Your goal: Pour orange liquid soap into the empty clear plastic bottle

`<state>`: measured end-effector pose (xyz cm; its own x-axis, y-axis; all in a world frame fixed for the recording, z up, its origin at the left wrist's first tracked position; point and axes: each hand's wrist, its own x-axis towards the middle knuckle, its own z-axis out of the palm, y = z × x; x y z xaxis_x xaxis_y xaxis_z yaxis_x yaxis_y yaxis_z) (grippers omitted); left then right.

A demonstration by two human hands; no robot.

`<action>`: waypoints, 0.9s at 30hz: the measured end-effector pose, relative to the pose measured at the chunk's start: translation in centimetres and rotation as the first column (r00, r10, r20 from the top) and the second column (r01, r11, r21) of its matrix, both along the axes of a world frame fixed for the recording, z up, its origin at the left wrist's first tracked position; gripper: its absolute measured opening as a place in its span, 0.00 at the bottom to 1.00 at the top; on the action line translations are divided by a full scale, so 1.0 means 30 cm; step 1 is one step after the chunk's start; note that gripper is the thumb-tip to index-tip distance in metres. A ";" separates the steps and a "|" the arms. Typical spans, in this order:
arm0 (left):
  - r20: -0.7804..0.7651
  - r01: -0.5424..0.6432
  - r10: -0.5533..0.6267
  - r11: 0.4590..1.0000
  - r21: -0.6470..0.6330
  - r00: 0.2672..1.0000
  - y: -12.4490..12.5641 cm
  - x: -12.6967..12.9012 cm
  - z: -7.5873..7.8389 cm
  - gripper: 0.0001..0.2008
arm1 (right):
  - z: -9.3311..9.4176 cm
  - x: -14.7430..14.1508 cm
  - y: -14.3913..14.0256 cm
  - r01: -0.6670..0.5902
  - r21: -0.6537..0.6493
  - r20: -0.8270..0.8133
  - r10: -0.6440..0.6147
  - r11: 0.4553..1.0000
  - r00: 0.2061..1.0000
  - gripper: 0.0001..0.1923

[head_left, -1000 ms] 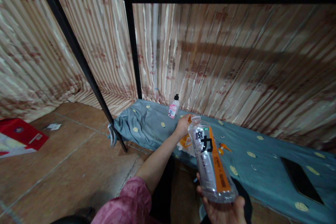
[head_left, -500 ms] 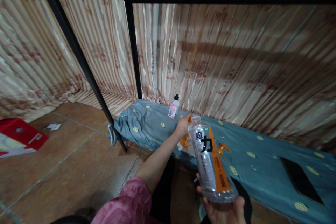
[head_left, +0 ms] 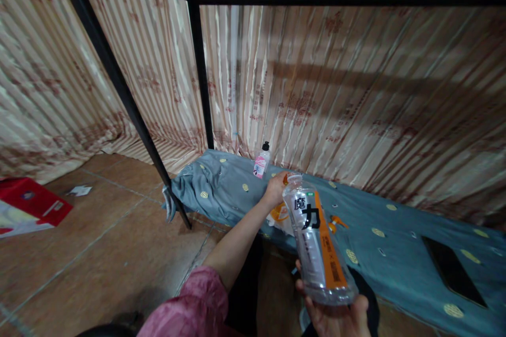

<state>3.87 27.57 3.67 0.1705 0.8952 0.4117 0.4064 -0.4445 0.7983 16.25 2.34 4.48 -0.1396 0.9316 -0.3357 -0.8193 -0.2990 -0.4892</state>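
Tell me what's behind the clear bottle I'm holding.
Behind the clear bottle: an orange-and-white pack and an orange sprayer on the blue sheet. The bottle covers the parts between them.

The clear plastic bottle showed an orange stripe down its label and black characters on white. Behind it, the small translucent bottle wore a black cap and a pink label. The teal-blue bed sheet was dotted with small gold round motifs. The satin curtain ran in cream and tan vertical stripes with faded red print. The tiled floor was reddish brown, the flat box red, the bed frame post black, the sleeve pink.
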 end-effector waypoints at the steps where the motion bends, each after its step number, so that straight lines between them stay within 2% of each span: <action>1: 0.002 0.004 -0.004 1.000 0.004 1.000 0.001 0.000 -0.002 0.12 | 0.000 0.000 0.000 -0.005 0.003 -0.005 0.005 1.000 1.000 0.30; 9: 0.009 -0.022 0.022 0.999 -0.028 1.000 -0.001 0.003 0.000 0.12 | -0.010 0.001 -0.001 -0.010 0.027 -0.011 0.011 1.000 1.000 0.30; 27: -0.016 -0.029 0.029 0.999 -0.025 0.999 -0.003 0.001 0.002 0.12 | -0.005 0.001 -0.002 0.010 -0.014 -0.050 -0.011 1.000 0.999 0.31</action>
<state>3.90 27.48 3.72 0.1506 0.9100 0.3863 0.4314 -0.4121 0.8026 16.28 2.29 4.34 -0.1469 0.9285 -0.3411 -0.8459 -0.2967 -0.4433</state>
